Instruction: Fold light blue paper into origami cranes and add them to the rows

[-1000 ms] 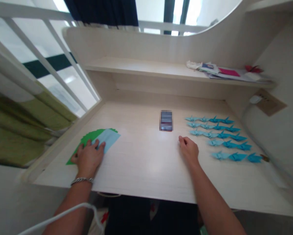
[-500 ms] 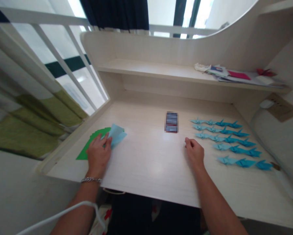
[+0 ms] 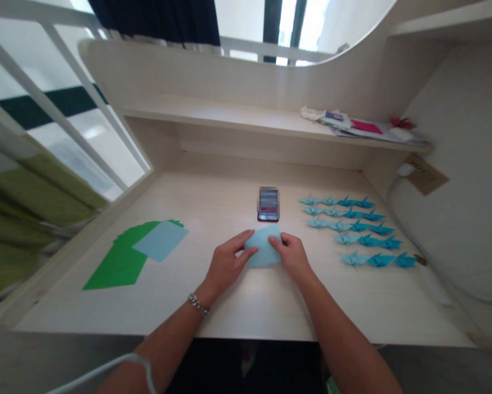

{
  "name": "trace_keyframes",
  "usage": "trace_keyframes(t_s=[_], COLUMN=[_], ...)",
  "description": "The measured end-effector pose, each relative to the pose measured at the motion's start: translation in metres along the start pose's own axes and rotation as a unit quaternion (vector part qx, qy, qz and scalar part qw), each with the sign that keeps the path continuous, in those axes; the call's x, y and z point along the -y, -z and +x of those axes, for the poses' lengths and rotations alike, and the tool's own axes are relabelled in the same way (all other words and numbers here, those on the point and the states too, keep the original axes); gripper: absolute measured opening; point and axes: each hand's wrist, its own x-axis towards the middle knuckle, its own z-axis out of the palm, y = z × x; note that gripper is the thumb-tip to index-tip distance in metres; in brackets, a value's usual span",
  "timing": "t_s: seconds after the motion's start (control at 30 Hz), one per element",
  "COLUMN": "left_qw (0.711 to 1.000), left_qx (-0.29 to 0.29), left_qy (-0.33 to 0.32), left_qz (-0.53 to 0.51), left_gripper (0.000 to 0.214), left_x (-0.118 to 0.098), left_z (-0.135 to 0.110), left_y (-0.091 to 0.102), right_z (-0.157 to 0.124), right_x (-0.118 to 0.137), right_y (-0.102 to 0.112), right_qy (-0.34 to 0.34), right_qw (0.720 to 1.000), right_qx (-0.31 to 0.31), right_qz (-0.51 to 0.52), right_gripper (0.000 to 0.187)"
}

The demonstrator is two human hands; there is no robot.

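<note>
A light blue paper sheet [image 3: 263,247] lies at the middle of the pale wooden desk [image 3: 213,295], just in front of a phone [image 3: 268,204]. My left hand [image 3: 228,264] pinches the sheet's left edge and my right hand [image 3: 291,255] pinches its right edge. The sheet bows up slightly between them. To the left lies a stack of green sheets [image 3: 122,262] with another light blue sheet [image 3: 160,241] on top.
Several folded blue paper cranes [image 3: 352,230] stand in rows at the right of the desk. A shelf [image 3: 229,116] runs along the back with papers [image 3: 360,127] at its right end. White railing and green fabric are to the left.
My left hand lifted a light blue sheet off the stack at the left and carried it to the desk's middle. My right hand moved in and took its other edge.
</note>
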Motion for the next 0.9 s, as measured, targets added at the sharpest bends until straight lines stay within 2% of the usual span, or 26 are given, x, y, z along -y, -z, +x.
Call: trace_keyframes(t_s=[0.1,0.2,0.33,0.53,0.7,0.9], left_qw=[0.985,0.972,0.975,0.988,0.986,0.982], left_qx=[-0.018,-0.023,0.005,0.067,0.123,0.124], left_qy=[0.103,0.142,0.153,0.130,0.109,0.125], left_qz=[-0.139,-0.185,-0.162,-0.050,-0.031,-0.066], left_gripper=[0.063,0.073,0.069,0.053,0.048,0.045], left_x=[0.001,0.009,0.024,0.036,0.040,0.040], left_z=[0.018,0.037,0.054,0.060,0.062,0.067], left_y=[-0.008,-0.015,-0.019,-0.015,-0.012,-0.015], right_z=[0.013,0.025,0.033,0.029,0.030,0.035], right_x=[-0.011,-0.017,-0.019,-0.015,-0.015,-0.013], right_y=[0.010,0.017,0.023,0.030,0.031,0.037], right_qy=[-0.052,-0.072,-0.071,-0.030,-0.027,-0.036], right_qw=[0.995,0.997,0.991,0.964,0.951,0.944], right_qx=[0.027,0.011,0.011,-0.023,-0.015,-0.034], right_qz=[0.083,0.035,-0.109,-0.263,-0.308,-0.326], right_gripper=[0.032,0.031,0.024,0.018,0.014,0.043])
